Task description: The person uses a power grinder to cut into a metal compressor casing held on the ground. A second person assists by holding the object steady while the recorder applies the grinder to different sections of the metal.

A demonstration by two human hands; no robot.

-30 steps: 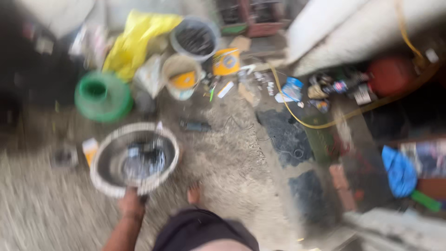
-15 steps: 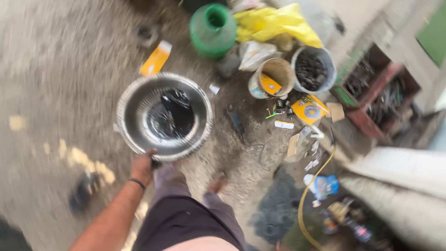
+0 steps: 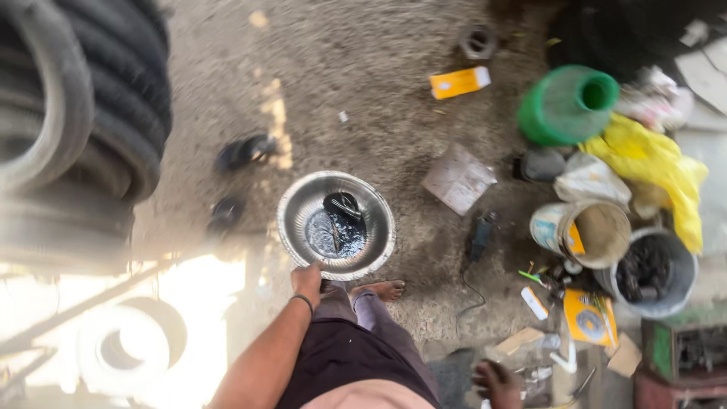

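Observation:
My left hand point(image 3: 307, 279), with a dark band on the wrist, grips the near rim of a round steel bowl point(image 3: 294, 198) and holds it out in front of me above the gravel ground. Dark liquid, a black lump and a thin tool lie in the bowl. My bare foot point(image 3: 383, 289) shows just below the bowl. My right hand point(image 3: 496, 377) hangs low at my side near the bottom edge; it is blurred and its grip is unclear.
Stacked black tyres point(image 3: 72, 113) fill the left. On the right are a green vessel point(image 3: 568, 102), yellow cloth point(image 3: 655, 155), two buckets point(image 3: 587, 231) point(image 3: 655, 269), a corded power tool point(image 3: 481, 235), a yellow box point(image 3: 460, 82) and a grey sheet point(image 3: 458, 178). Dark sandals point(image 3: 242, 151) lie near the bowl.
The view has swung round: the buckets and green vessel slid from the top to the right, and the tyres came into view. The bowl stays in my left hand.

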